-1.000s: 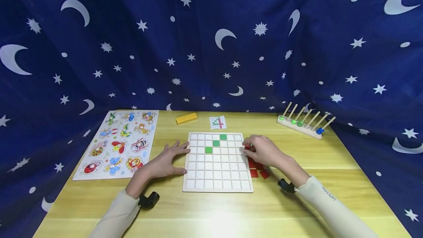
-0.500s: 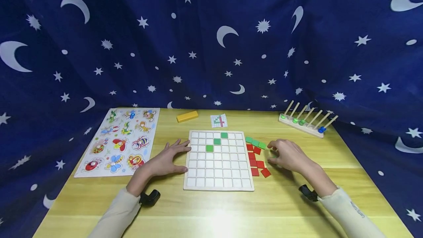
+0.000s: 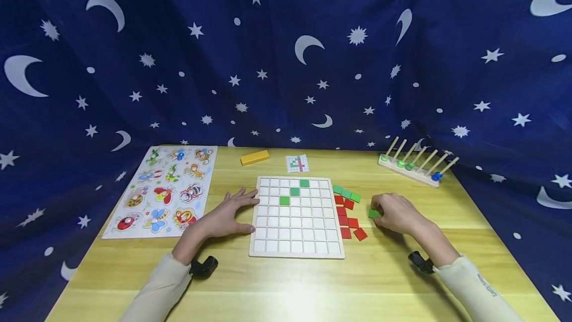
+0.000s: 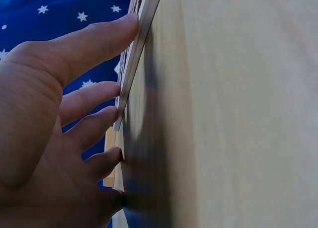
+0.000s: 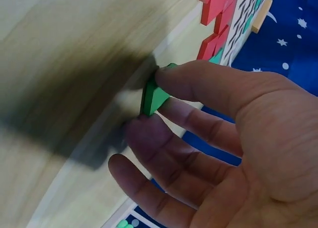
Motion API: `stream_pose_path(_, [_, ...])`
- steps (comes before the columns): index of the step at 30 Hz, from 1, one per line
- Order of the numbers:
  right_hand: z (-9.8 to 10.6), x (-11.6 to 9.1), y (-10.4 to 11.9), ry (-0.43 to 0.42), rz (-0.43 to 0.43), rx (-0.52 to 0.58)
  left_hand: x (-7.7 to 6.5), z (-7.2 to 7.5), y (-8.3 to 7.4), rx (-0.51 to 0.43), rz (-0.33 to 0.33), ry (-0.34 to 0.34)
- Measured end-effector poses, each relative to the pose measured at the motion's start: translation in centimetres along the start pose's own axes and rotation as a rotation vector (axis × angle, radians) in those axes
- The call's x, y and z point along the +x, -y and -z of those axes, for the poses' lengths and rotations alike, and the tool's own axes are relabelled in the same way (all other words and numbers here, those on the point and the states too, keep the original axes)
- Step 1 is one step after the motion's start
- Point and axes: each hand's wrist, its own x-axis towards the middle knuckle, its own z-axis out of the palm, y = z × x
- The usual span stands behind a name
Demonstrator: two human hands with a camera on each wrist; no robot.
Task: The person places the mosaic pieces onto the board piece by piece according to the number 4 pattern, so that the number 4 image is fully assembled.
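Observation:
A white gridded board lies mid-table, with three green tiles set diagonally in its upper cells. My left hand rests at the board's left side, fingers spread; in the left wrist view its thumb and fingertips meet the edge. Right of the board, my right hand pinches a green tile between thumb and fingers. That tile is held on a slant in the right wrist view. Between board and right hand lie a short row of green tiles and several red tiles.
Behind the board are a small pattern card and a yellow block. An insect picture board lies at the left. Back right stands a peg rack with rings. A starry blue curtain hangs behind the table.
From over the tiles beside the board, my right hand has moved right, onto a separate green tile that it now pinches. My left hand has kept its place at the board.

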Motion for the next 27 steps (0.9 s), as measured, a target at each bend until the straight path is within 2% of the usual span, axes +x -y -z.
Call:
stream_pose_path(5, [0.3,0.5,0.6,-0.005,0.019,0.014,0.0,0.0,0.0,0.006,-0.002,-0.002])
stream_pose_path(12, [0.4,1.4,2.9,-0.02,0.051,0.013,0.0,-0.1,0.0,0.007,-0.005,-0.001])
stream_pose_path(27, [-1.2,4.4,7.8,-0.071,0.195,0.009,0.0,0.0,0.0,0.003,-0.004,-0.004])
